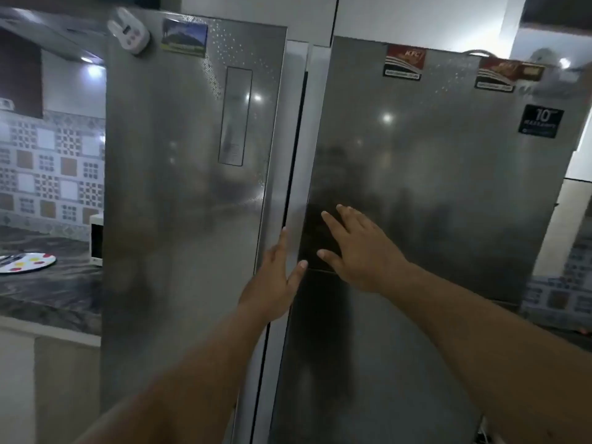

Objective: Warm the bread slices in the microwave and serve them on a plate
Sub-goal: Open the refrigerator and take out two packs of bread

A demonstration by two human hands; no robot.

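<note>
Both hands are up at the tall steel fridge, right where its two doors meet. The left hand [278,280] is flat and open, fingers together and pointing upward, its edge lying along the inner border of the left door [192,193], thumb splayed out toward the dark gap between the doors. The right hand [358,251] is spread wide, palm toward the right door [448,193], fingers fanned and pointing up and to the left, holding nothing; whether the palm actually presses the steel I cannot tell. The two hands sit close beside each other, one on each side of the gap, and neither grips anything. No bread shows anywhere here. Far off to the left, well apart from both hands, the dark marbled counter [48,293] carries a round white plate [27,262] with coloured spots, and just behind it, tucked against the fridge's side, the white corner of the microwave [96,240] peeks out. Magnets and stickers dot the tops of the doors: a white rabbit-shaped one [128,32] and a landscape picture magnet [184,38] on the left door, red KFC magnets [404,63] on the right.
</note>
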